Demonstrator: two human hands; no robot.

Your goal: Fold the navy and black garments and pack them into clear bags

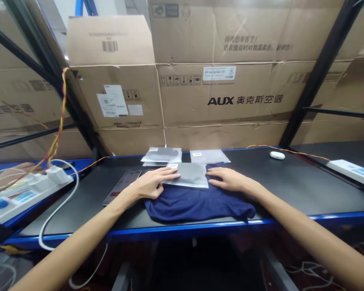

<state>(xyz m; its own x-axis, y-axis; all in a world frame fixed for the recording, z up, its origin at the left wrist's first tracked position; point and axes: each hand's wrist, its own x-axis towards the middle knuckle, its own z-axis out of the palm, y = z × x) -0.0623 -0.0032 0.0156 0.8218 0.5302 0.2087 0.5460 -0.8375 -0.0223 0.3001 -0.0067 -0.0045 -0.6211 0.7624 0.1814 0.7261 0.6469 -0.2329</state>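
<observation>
Nearest me, a rumpled navy cloth (197, 206) lies on the black table (291, 182). On it rests a flat, frosted plastic bag (192, 176), a dark grey shape showing inside, a white label at its far left corner. Its long axis runs left to right. My left hand (154, 182) lies over its left end, fingers outstretched; my right hand (227, 178) is unclenched, fingers spread by its right edge. Beyond are a stack of bags (162, 154), something dark inside the uppermost, and 1 paler bag (212, 156).
</observation>
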